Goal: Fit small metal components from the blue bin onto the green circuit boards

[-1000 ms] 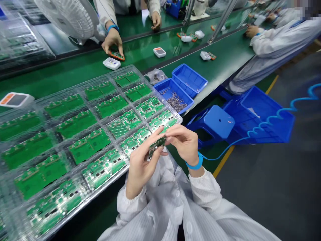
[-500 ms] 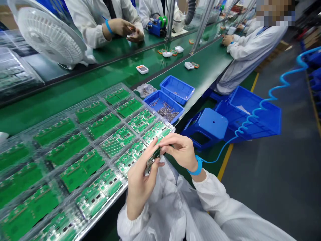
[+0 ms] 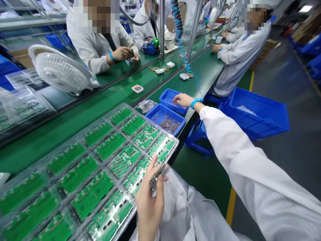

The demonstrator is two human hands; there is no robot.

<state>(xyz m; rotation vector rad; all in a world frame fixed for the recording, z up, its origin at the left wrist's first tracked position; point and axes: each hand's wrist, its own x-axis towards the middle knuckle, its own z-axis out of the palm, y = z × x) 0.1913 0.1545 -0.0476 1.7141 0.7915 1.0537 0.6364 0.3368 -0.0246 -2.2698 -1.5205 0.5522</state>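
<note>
A person sits at a long green assembly line with the two hands well apart. The left hand is low at the near edge of the tray, thumb and fingers pinching a small green circuit board and holding it tilted just above the tray. The grip looks like an edge hold, probably keeping skin off the board's faces. The right hand is stretched far out, open with fingers loosely together, over a shallow blue plastic bin. Whether it has picked anything up can't be told from here.

A bright blue wrist strap sits on the right wrist, below a white striped sleeve. A thin coiled blue cord hangs in the air above the right hand.

A large clear plastic blister tray lies on the green surface, with rows of pockets holding green circuit boards. The pockets seem to keep the boards separated. Just past the tray's far corner is a second blue plastic bin, holding a heap of small silver metal parts. Both bins appear placed there to stay within arm's reach. A small clear plastic bag lies beside them.

Across the line, a co-worker's hands work on a small item near a white plastic fan.
</note>
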